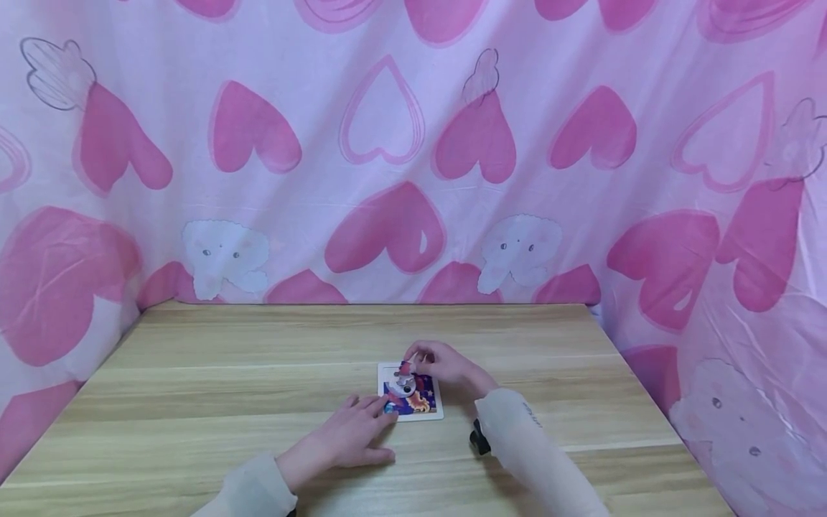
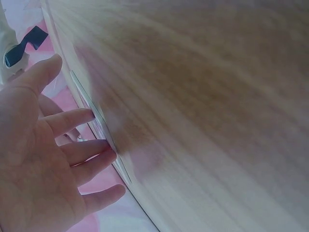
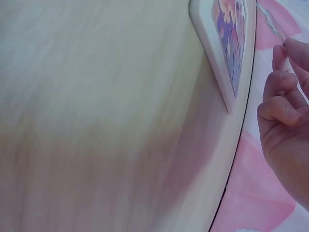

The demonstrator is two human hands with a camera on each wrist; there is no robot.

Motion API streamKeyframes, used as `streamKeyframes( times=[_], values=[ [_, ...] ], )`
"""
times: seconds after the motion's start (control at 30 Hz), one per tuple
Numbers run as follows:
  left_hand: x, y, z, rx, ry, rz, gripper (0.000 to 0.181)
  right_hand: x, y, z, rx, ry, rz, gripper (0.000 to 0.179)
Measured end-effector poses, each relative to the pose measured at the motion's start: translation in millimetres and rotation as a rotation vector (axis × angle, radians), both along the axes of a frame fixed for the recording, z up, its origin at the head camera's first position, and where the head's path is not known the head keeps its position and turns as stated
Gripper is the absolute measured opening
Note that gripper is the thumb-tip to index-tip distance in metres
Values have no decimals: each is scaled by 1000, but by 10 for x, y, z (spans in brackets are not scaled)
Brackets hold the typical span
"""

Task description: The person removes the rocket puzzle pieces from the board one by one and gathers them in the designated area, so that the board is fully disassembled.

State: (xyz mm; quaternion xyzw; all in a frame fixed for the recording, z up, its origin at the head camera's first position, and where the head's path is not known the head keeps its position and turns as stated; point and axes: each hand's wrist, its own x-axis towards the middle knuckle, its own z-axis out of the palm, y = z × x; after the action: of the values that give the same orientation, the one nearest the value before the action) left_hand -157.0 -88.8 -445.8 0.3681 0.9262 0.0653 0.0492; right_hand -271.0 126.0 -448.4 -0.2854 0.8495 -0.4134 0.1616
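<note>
Sleeves point(image 1: 549, 459) part off-frame; L hand point(image 1: 352, 432) splayed, touching board point(image 1: 441, 411); R hand point(image 1: 447, 362) pinches part-hidden pc point(image 1: 405, 378).

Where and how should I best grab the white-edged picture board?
Probably pinch the picture board by its near right corner, coming from the right. It lies flat, but its thick edge should allow a pinch, and that corner is free: the left hand is at the left side, the right hand near the far corner.
</note>
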Motion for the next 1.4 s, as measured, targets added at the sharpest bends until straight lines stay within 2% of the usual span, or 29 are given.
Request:
streamKeyframes(
  times=[0.4,0.53,0.77,0.93,1.17,1.4],
  values=[
    [-4,-2,-19,-5,-12,8,65,72,335,-6,-2,-78,-31,17],
    [-3,0,-16,-3,-13,8,65,74,446,3,-10,-107,-64,14],
    [4,3,-8,-5,-20,14,64,46,612,8,-16,-80,-103,15],
    [7,7,-9,-12,-2,5,64,29,676,19,-28,-107,-139,17],
    [11,3,-26,-12,9,4,64,-71,725,-83,-41,-119,-140,18],
    [19,7,-13,-13,3,7,63,-108,715,-133,-24,-154,-216,18]
  ],
)
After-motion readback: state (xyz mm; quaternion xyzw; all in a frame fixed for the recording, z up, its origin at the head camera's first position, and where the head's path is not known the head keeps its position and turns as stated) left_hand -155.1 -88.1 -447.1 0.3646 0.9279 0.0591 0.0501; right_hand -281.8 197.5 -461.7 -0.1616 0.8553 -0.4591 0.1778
